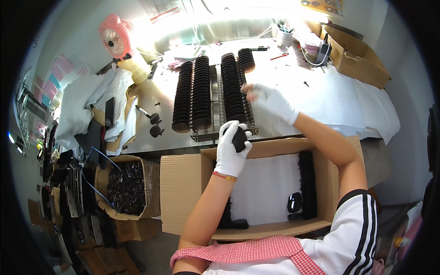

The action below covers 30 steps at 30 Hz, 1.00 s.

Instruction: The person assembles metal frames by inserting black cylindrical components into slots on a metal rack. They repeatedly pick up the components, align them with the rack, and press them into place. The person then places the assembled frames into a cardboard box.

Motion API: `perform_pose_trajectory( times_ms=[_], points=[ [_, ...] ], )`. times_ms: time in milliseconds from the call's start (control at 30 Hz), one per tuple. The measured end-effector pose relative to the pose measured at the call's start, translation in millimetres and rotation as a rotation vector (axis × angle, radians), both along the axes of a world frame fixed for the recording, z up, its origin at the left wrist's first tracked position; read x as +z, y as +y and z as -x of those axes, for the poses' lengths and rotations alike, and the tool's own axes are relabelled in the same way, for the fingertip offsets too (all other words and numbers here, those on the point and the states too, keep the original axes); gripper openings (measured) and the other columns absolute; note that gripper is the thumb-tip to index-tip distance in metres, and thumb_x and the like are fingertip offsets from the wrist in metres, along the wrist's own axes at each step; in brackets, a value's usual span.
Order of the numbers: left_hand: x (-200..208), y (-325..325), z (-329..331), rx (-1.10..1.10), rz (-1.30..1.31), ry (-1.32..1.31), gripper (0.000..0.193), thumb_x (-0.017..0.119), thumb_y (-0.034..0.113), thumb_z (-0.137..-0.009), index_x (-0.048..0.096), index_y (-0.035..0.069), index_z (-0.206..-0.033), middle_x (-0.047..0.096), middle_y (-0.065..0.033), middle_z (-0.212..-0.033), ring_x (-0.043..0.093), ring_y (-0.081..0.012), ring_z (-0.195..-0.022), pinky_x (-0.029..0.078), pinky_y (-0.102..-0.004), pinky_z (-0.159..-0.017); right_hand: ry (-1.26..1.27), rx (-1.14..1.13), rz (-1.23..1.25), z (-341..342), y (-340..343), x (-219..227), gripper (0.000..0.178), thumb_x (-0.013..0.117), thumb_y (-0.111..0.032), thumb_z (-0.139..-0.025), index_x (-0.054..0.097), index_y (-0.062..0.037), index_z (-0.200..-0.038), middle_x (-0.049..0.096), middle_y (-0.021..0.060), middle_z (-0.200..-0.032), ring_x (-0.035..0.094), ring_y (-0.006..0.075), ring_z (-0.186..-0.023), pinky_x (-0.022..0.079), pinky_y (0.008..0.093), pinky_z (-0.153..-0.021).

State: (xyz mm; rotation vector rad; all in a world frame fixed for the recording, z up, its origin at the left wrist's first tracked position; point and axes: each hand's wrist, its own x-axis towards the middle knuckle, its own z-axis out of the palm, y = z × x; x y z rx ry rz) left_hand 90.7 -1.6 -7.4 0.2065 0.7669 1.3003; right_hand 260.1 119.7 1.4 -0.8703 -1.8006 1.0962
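Observation:
My left hand (229,155), in a white glove, is closed around a black round piece (239,140) at the near end of a metal rack (214,103). Whether it grips one piece or several pressed together I cannot tell. Tight rows of black round discs (200,94) stand on edge along the rack. Beside the rack's right-hand row (233,85) is my right hand (273,101), gloved with bare fingertips. Motion smears its fingers, so what they hold, if anything, does not show.
Below my hands stands an open cardboard box (183,192) with a white sheet (266,188) and black pieces inside. A smaller box (151,183) of black scraps is at left. Papers (330,101), a pink fan (115,39) and another carton (357,57) lie around the metal table.

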Motion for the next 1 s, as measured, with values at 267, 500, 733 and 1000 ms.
perform_pose_trajectory(
  times_ms=[267,500,733,1000],
  points=[
    [-20.0,21.4,1.2,-0.206,-0.123,0.949,0.019,0.06,0.006,-0.086,0.062,0.007,-0.104,0.061,-0.0019,-0.084,0.059,-0.0073,-0.069,0.051,-0.0226,-0.05,-0.112,-0.294,-0.061,-19.0,166.1,-38.9,0.074,0.076,-0.029,-0.079,0.048,0.002,-0.14,0.053,0.0235,-0.139,0.051,0.0314,-0.129,0.042,0.0367,-0.107],
    [-15.6,30.9,19.0,-0.378,-0.163,0.902,0.025,0.058,0.007,-0.083,0.066,0.003,-0.106,0.061,-0.004,-0.074,0.057,-0.0084,-0.062,0.048,-0.0227,-0.047,-0.205,0.018,0.026,-8.2,177.5,-21.9,0.057,0.073,-0.005,-0.077,0.061,-0.0132,-0.133,0.069,0.0059,-0.101,0.061,0.0122,-0.09,0.05,0.0271,-0.086],
    [-17.9,36.7,21.5,-0.447,-0.204,0.904,0.029,0.058,0.007,-0.081,0.066,0.002,-0.108,0.062,-0.0038,-0.073,0.057,-0.0084,-0.062,0.048,-0.0238,-0.047,-0.452,-0.373,-0.675,34.5,145.5,-64.9,0.042,0.052,0.003,-0.091,0.058,-0.005,-0.132,0.067,0.0218,-0.118,0.066,0.0336,-0.105,0.052,0.037,-0.091],
    [-1.9,7.9,19.9,-0.124,-0.131,0.29,0.023,0.058,0.005,-0.089,0.064,0.009,-0.11,0.065,-0.0055,-0.1,0.063,-0.014,-0.085,0.055,-0.0302,-0.068,-0.163,-0.452,-0.461,29.3,105.5,4.3,0.036,0.055,-0.003,-0.092,0.064,-0.0087,-0.126,0.071,0.0142,-0.104,0.064,0.0225,-0.079,0.052,0.0281,-0.078]
  ],
)
